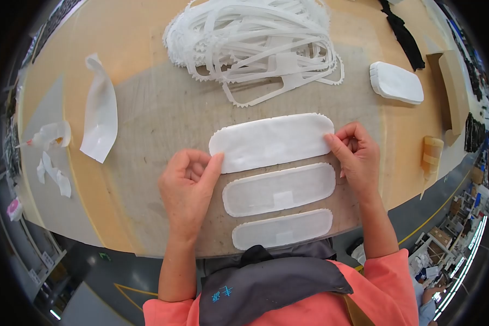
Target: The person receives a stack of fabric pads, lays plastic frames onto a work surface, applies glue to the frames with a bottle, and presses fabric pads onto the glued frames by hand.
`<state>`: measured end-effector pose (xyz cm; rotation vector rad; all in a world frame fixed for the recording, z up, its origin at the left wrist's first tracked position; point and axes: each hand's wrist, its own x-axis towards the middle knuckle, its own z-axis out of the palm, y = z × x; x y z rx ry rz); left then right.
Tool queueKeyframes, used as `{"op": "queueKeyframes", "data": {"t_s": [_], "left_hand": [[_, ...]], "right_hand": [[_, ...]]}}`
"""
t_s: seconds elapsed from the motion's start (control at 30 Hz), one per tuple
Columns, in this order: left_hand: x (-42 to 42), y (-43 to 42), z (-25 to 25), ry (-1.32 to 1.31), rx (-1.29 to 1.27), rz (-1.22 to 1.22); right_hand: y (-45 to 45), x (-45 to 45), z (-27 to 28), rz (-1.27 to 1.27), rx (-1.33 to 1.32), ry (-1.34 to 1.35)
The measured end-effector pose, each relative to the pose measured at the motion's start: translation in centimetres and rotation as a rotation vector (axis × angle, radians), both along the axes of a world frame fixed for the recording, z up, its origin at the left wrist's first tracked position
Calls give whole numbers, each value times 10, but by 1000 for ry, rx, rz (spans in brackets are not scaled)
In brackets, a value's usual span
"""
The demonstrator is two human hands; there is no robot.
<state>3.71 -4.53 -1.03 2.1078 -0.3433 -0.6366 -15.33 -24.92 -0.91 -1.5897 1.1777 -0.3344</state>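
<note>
Between both hands is a long white fabric piece [271, 142] with rounded ends and a finely notched edge. My left hand [187, 187] pinches its left end between thumb and fingers. At the opposite end, my right hand [356, 155] pinches the upper right corner. Just below lies a translucent white oval piece [255, 190] with a small square patch [282, 199] on it. Closer to my body rests a similar oval piece [309, 224], also flat on the table.
A tangled heap of white cut-out frames [261, 49] lies at the back. A stack of white pieces [396, 82], a cardboard box [451, 92] and an amber bottle [431, 155] are on the right. On the left are a curled white sheet [100, 114], a clear bottle [46, 136] and scraps [57, 174].
</note>
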Motion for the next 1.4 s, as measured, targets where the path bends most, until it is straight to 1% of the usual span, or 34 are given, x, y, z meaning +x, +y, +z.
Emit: {"op": "queueKeyframes", "data": {"t_s": [0.3, 0.4, 0.5, 0.6, 0.7, 0.8, 0.9, 1.0, 1.13, 1.33, 1.4], "left_hand": [[-1, -1, -1, -29, 42, -6], [-2, -2, 2, -23, 47, 30], [-6, 5, 5, -84, -41, 91], [-17, 18, 10, -396, -85, 10], [-20, 6, -4, -776, -178, -460], [-29, -3, -8, -755, 27, -765], [-27, -8, -11, -700, 179, -859], [-27, -8, -14, -725, 230, -871], [-27, -9, -14, -739, 256, -879], [-29, -9, -13, -753, 306, -900], [-29, -9, -12, -784, 323, -892]], "right_hand": [[2, 2, 0, -3, -27, 20], [1, 0, -3, 11, -40, 6], [0, 2, -3, 11, -45, -1], [4, 1, -3, 5, -49, 16], [-1, -3, -5, 28, -71, -2], [0, -1, -3, 19, -63, 5], [-1, 0, -1, 26, -53, 35], [0, 1, 1, 33, -70, 45], [1, 1, 0, 55, -151, 71], [-1, 0, -7, 75, -211, 59], [0, 2, -2, 65, -191, 85]]}}
